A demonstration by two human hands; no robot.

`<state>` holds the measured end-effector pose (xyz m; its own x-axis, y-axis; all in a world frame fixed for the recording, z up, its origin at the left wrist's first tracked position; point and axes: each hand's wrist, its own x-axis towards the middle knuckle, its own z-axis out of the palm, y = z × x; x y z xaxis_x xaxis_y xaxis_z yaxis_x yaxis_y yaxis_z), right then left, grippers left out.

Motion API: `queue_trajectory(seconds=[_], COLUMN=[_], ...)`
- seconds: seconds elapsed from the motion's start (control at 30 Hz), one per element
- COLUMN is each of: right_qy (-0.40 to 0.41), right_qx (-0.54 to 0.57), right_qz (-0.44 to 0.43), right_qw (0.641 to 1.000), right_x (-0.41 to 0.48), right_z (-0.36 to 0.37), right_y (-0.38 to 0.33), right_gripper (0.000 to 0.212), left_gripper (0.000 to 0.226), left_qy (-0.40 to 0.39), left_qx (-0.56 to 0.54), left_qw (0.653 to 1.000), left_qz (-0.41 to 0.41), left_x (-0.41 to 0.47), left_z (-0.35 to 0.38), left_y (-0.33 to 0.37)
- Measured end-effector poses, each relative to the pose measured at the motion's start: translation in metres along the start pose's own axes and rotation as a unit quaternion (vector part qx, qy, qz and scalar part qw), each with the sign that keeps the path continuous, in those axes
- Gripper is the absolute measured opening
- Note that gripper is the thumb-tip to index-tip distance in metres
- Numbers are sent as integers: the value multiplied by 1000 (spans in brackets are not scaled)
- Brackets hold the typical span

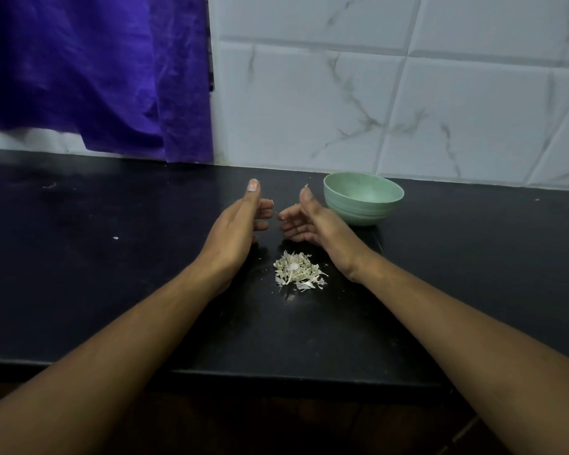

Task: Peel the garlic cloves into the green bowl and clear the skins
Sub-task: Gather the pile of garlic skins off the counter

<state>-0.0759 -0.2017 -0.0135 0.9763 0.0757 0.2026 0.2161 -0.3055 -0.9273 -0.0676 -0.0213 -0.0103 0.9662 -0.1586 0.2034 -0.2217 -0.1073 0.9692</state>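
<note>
A small heap of pale garlic skins lies on the black counter between my wrists. Beyond it my left hand and my right hand stand on their edges, palms facing each other, thumbs up and fingers loosely curved, holding nothing. Small skin flakes cling to the fingertips. The green bowl stands just right of my right hand, near the wall; its inside is hidden from this angle. No garlic cloves are in sight.
A purple cloth hangs over the back left of the counter. White marbled tiles form the wall behind. A stray skin fleck lies to the left. The counter's front edge runs below my forearms.
</note>
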Motion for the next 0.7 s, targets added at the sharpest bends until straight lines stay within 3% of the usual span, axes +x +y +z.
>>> queue_trajectory(seconds=[0.2,0.43,0.53,0.7], right_qy=[22,-1,-8,102], right_qx=[107,-26,59,244], right_qz=[2,-7,4,-17], right_qw=[994,1000,998,964], right_x=[-7,0,-10,-16], right_z=[-4,0,-2,-18], right_y=[-1,1,-3,-6], right_gripper=[87,97,89,79], left_gripper=[65,64,63,61], left_qy=[0,1,3,-9], left_qx=[2,8,7,2], left_qw=[1000,1000,1000,1000], left_qz=[-3,2,4,2], left_x=[-1,-1,0,0], left_z=[0,0,-1,0], left_y=[2,2,0,1])
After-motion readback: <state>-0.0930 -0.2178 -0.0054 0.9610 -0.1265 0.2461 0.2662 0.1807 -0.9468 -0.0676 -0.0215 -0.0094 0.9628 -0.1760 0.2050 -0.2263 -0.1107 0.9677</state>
